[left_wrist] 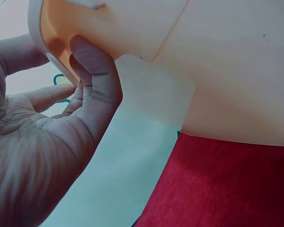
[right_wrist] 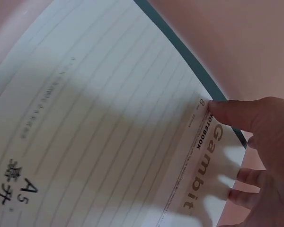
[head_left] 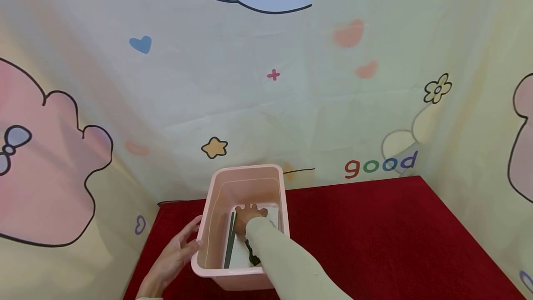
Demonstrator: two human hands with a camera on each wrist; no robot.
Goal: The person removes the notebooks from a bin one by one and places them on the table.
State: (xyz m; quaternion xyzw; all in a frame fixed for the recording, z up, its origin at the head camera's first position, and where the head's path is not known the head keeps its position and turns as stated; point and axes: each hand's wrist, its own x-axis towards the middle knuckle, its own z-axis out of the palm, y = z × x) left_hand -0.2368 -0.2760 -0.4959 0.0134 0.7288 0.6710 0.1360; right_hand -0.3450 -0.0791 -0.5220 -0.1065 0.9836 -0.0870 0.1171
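A pink plastic bin (head_left: 243,279) stands on the red cloth. Inside it lies a white lined notebook (right_wrist: 99,113) with a dark green spine strip and "Gambit NOTEBOOK" printed near one end. My right hand (head_left: 248,219) reaches down into the bin. In the right wrist view that hand (right_wrist: 270,151) grips the notebook's end, thumb on the cover near the spine and fingertips at the edge. At the bin's left side my left hand (head_left: 176,253) holds the rim; its fingers (left_wrist: 102,71) curl beneath it in the left wrist view.
Red cloth (head_left: 374,230) covers the table, spreading widely to the bin's right. A pale printed curtain (head_left: 250,105) hangs close behind the bin and along both sides. A small dark item (head_left: 253,257) shows in the bin beside my right sleeve; its kind is unclear.
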